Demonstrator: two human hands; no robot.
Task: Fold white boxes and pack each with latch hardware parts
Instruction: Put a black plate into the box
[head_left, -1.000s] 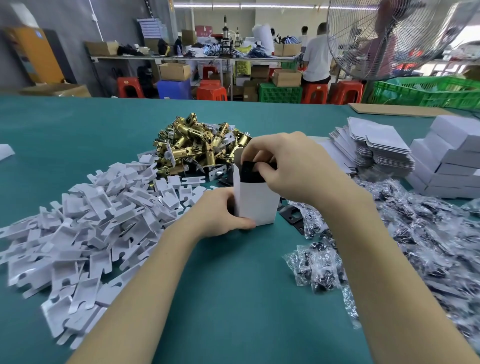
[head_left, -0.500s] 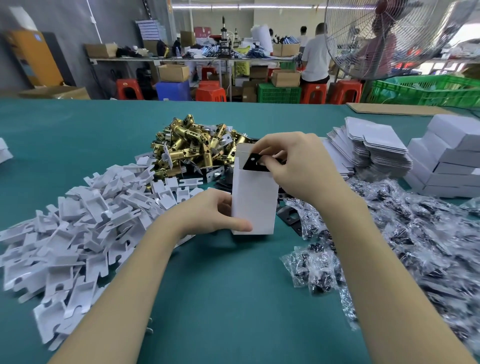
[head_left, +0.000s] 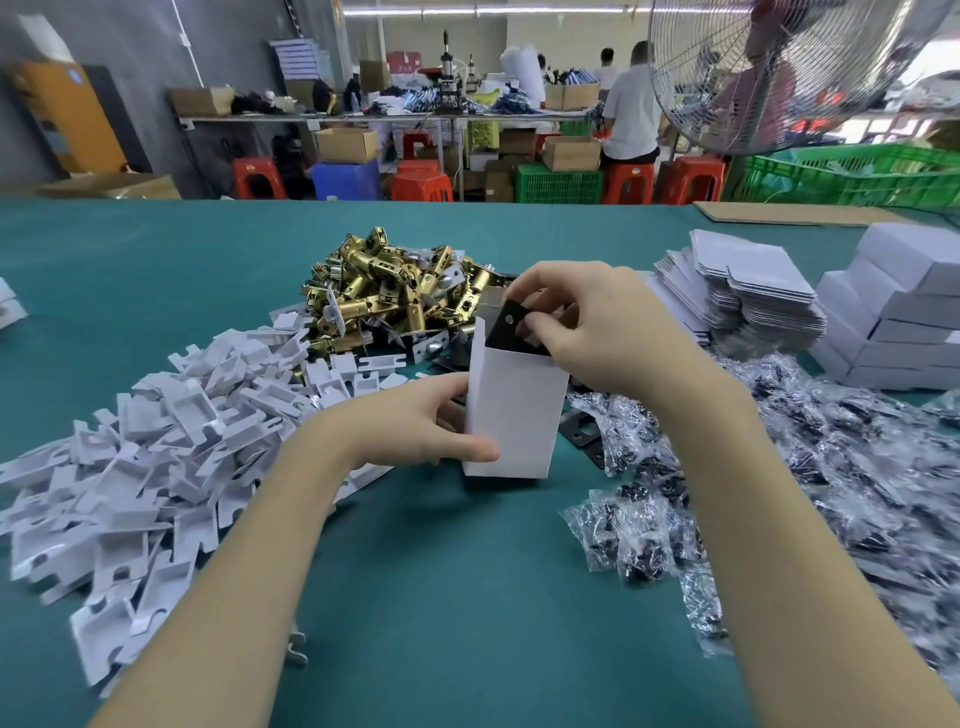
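A white box (head_left: 514, 415) stands upright on the green table (head_left: 467, 597), its top open. My left hand (head_left: 410, 431) grips its lower left side, thumb across the front. My right hand (head_left: 597, 327) pinches a black metal plate (head_left: 506, 325) with a round hole, tilted at the box's open mouth and partly inside it. Behind the box lies a heap of brass latch bodies (head_left: 395, 291).
A heap of white cardboard inserts (head_left: 156, 447) lies left. Bagged screw packets (head_left: 779, 478) spread right. Flat box blanks (head_left: 748, 291) and stacked closed white boxes (head_left: 904, 312) sit far right. Loose black plates (head_left: 584, 436) lie beside the box. A fan (head_left: 779, 78) stands behind.
My right hand lifted the black plate from deep in the box mouth so it now sticks out tilted above the rim. The left hand kept its hold on the box.
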